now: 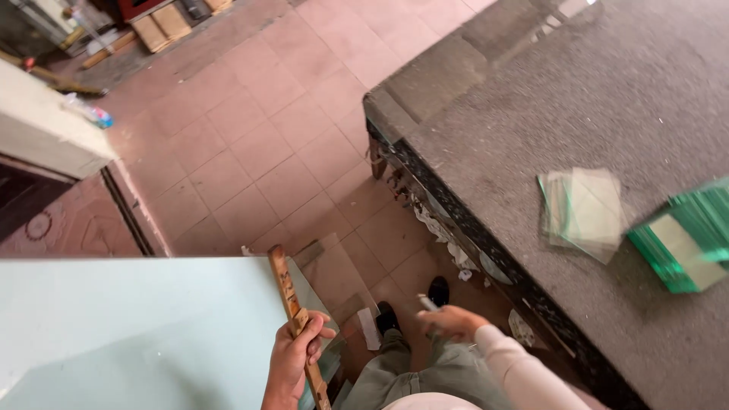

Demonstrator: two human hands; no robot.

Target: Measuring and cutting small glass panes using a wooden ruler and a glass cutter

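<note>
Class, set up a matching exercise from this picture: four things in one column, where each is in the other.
1. wooden ruler
2. loose glass squares
3. green glass stack
4. large pale sheet

a. at the table's right edge of view
b. gripped in the left hand
c. lying fanned on the grey table
d. lower left, beside the ruler

Pairs: 1-b, 2-c, 3-a, 4-d

No packages, labels, signs or screens can be made out anywhere in this view.
</note>
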